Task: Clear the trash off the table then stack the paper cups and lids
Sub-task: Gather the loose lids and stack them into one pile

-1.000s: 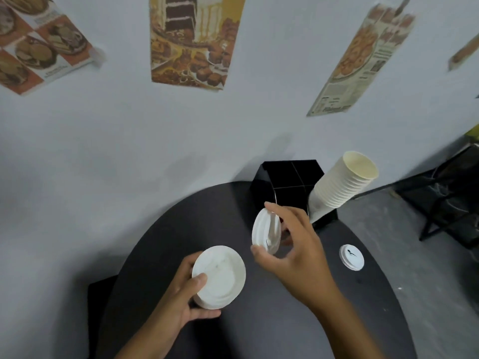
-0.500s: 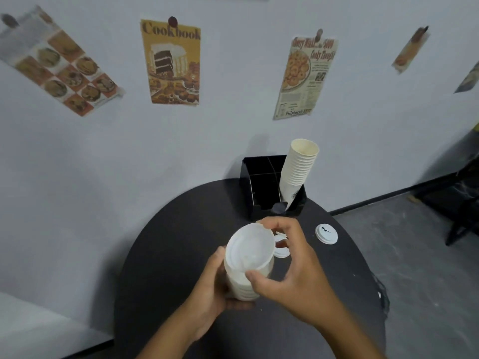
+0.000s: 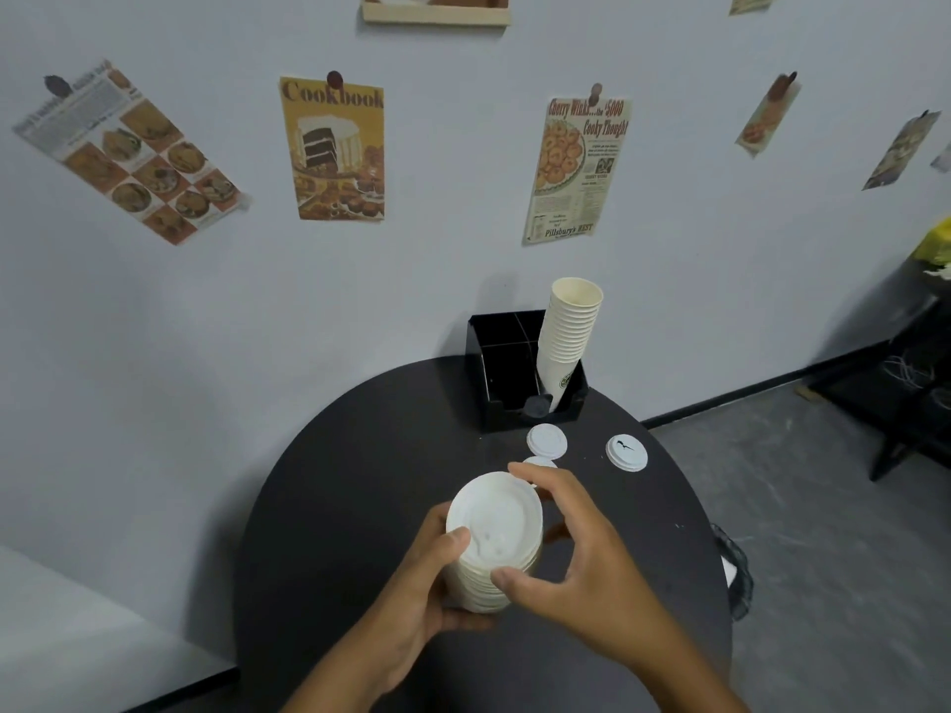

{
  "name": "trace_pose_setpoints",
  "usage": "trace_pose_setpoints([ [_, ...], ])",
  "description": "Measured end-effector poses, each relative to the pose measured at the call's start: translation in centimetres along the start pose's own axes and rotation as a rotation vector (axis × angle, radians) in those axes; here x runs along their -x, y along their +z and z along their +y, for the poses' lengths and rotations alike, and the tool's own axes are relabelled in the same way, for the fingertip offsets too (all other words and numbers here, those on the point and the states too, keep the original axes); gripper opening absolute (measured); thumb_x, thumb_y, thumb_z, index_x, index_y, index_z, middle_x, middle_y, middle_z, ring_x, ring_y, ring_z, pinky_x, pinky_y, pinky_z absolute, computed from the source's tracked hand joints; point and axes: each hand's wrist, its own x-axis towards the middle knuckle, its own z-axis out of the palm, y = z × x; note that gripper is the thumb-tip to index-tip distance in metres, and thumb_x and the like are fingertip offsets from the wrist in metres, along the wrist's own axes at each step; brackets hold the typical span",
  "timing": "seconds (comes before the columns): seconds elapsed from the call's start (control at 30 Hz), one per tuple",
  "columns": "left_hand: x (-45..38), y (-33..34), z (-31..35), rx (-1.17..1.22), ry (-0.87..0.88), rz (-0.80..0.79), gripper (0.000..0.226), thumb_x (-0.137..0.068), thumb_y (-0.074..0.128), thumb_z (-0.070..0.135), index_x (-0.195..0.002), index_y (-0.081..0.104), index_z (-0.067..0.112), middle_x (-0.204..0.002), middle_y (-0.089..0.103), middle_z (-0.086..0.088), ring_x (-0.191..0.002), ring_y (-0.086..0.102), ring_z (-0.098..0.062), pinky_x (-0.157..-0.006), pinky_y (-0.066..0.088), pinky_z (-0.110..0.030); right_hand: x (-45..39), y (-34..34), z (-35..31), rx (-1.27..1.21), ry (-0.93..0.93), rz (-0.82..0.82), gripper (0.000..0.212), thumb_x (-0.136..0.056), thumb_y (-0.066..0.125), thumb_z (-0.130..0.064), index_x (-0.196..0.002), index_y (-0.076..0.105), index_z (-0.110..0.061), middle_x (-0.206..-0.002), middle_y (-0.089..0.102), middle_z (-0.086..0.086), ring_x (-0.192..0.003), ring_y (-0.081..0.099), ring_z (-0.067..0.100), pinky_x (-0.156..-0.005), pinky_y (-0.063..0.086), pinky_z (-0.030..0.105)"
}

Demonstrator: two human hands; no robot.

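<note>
Fingers [image 3: 535,481] of both hands curled around white lid stack [image 3: 494,542] above black table [image 3: 329,506]

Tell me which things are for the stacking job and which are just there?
For the job: lid stack held by left hand and right hand; loose lids; paper cups; black holder.

Just there: wall posters, black shelf.
</note>
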Motion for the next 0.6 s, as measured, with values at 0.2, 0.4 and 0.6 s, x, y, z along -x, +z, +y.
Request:
trace_pose_setpoints([
  [0.2,0.2,-1.4,-0.4,0.053,0.030,0.011,0.064,-0.079,0.069,0.054,-0.138,0.055,0.036,-0.139,0.061,-0.003,-0.129,0.061,-0.034,-0.099,0.053,-0.069,0.3,1.2,0.6,-0.111,0.075,-0.038,0.080,-0.074,0.090,-0.017,-0.140,0.048,-0.035,-0.144,0.053,-0.016,-0.133,0.052,0.013,-0.094,0.054,0.028],
  [0.4,0.2,-0.9,-0.5,0.009,0.090,-0.013,0.065,-0.078,0.071,0.052,-0.138,0.051,0.039,-0.134,0.065,0.006,-0.125,0.065,-0.028,-0.099,0.054,-0.065,0.5,0.8,0.8,-0.163,0.089,-0.044,0.080,-0.076,0.090,-0.014,-0.138,0.048,-0.041,-0.145,0.055,-0.010,-0.133,0.052,0.018,-0.095,0.054,0.028],
  [0.6,-1.0,2.9,-0.7,-0.040,0.135,-0.034,0.062,-0.079,0.070,0.049,-0.138,0.052,0.048,-0.137,0.061,0.014,-0.127,0.064,-0.019,-0.098,0.057,-0.059,1.6,-2.7,2.7,-0.207,0.092,-0.044,0.082,-0.077,0.088,-0.012,-0.145,0.046,-0.030,-0.143,0.057,-0.004,-0.134,0.052,0.022,-0.099,0.054,0.039],
])
